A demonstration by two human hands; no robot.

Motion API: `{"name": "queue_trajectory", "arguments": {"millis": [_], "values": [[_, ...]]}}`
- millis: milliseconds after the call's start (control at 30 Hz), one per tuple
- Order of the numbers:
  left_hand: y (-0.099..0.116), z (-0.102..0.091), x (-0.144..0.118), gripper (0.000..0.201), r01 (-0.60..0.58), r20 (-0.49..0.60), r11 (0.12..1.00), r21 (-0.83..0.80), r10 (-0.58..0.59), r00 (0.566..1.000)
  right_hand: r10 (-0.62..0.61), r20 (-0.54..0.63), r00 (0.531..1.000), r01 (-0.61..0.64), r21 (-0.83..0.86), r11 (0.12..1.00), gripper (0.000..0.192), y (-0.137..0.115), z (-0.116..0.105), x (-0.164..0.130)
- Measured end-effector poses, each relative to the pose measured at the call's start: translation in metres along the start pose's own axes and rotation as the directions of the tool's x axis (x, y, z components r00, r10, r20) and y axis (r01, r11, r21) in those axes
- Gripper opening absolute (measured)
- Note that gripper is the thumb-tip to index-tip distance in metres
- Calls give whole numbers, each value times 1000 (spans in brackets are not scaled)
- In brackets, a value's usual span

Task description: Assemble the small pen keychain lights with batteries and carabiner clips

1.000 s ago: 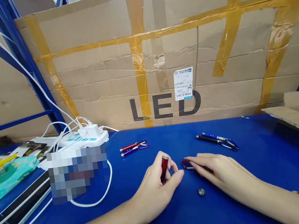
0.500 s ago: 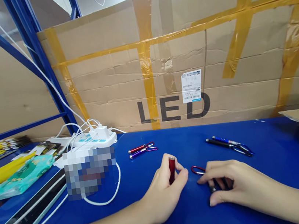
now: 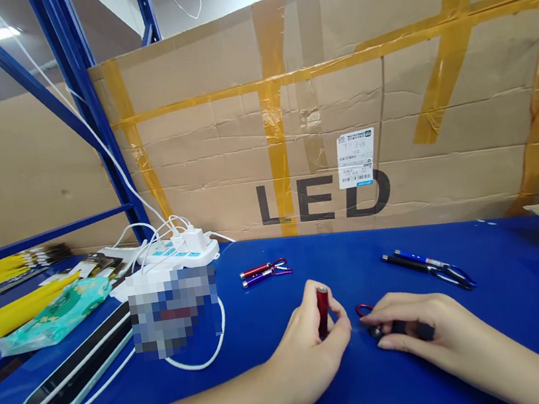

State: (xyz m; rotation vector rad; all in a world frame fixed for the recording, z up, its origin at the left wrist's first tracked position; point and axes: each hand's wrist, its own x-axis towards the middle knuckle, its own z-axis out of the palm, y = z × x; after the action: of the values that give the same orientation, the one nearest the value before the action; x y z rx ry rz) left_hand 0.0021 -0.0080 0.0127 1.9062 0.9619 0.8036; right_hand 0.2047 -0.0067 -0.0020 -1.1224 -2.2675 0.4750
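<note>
My left hand [image 3: 310, 350] rests on the blue table [image 3: 512, 288] and holds a small red tube-shaped torch body [image 3: 323, 310] upright between thumb and fingers. Just to its right, my right hand [image 3: 418, 328] lies palm down over a small dark round piece [image 3: 377, 332] pinched at its fingertips. A red clip ring [image 3: 362, 310] pokes out from under that hand. Farther back lie a red and a purple mini torch [image 3: 265, 272] with clips, and to the right a black and a blue one [image 3: 426, 265].
A big taped cardboard sheet marked LED [image 3: 324, 198] stands along the table's back. At left are a white power strip [image 3: 180, 249] with chargers and cables, a teal packet [image 3: 55, 316], yellow items [image 3: 9, 312] and a phone [image 3: 80, 372]. Blue rack posts [image 3: 86, 114] rise behind.
My right hand has drawn back from the red clip ring, curled over the small dark round piece that lay loose on the table, and brought it toward the red tube. My head tilted up.
</note>
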Motion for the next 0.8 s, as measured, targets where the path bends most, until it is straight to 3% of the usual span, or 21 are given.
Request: {"name": "queue_trajectory", "arguments": {"millis": [133, 533, 800], "values": [[-1, 0, 0, 7, -16, 9, 1000, 3, 16, 1000, -27, -2, 1000, 27, -35, 999, 21, 1, 2, -3], [-4, -1, 0, 28, -29, 37, 998, -57, 31, 999, 93, -40, 995, -98, -149, 984, 16, -5, 1, -5], [-2, 1, 0, 15, -85, 57, 995, 57, 82, 995, 75, -278, 958, -74, 13, 997, 25, -8, 0, -7]]}}
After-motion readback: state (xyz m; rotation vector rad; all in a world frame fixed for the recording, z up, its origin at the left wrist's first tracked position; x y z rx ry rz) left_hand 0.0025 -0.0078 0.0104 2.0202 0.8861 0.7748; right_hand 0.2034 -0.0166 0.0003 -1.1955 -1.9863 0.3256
